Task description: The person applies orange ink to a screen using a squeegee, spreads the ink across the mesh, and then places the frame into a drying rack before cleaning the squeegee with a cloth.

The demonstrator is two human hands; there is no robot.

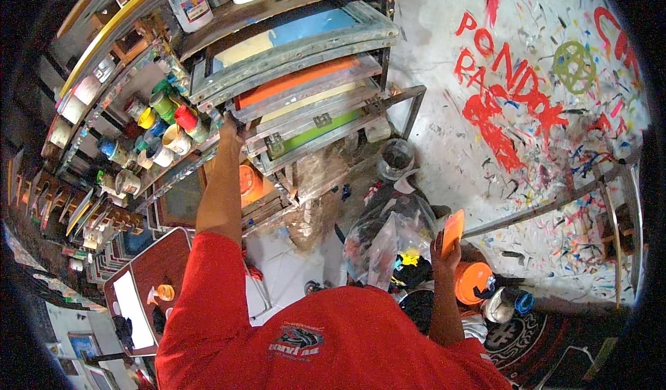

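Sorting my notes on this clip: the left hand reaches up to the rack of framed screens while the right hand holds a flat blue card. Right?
Not quite: in the head view the card in the right hand is orange, not blue. The left hand does reach to the rack of framed screens.

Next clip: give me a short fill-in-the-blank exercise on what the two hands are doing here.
1. The right hand holds up a flat ____ card.
2. The left hand reaches to the rack of stacked ____.
3. The person's shirt is ____.

Missing words: orange; screen frames; red
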